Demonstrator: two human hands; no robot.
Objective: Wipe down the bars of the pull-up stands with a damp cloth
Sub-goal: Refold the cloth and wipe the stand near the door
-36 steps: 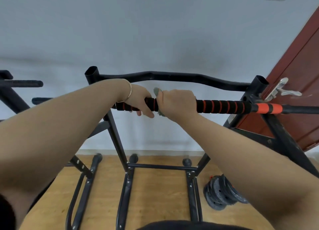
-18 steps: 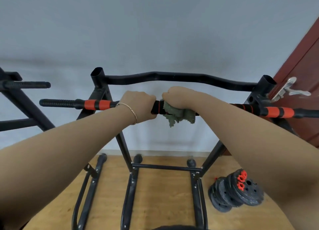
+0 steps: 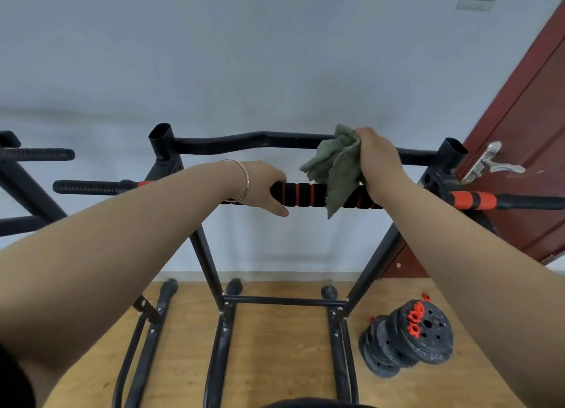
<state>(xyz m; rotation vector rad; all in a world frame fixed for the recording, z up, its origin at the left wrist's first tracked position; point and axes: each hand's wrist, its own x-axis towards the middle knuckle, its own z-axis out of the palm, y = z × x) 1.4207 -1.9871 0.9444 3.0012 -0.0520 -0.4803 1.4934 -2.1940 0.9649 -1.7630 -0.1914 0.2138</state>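
Left hand clamps the padded bar, probably steadying the stand; right hand clutches the green cloth bunched just above that bar, seemingly poised to wipe.

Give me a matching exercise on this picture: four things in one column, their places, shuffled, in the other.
1. cloth
2. left hand
3. weight plates
4. door handle

a. on the floor
b. on the red door
c. gripping the padded bar
d. in the right hand

Pairs: 1-d, 2-c, 3-a, 4-b.
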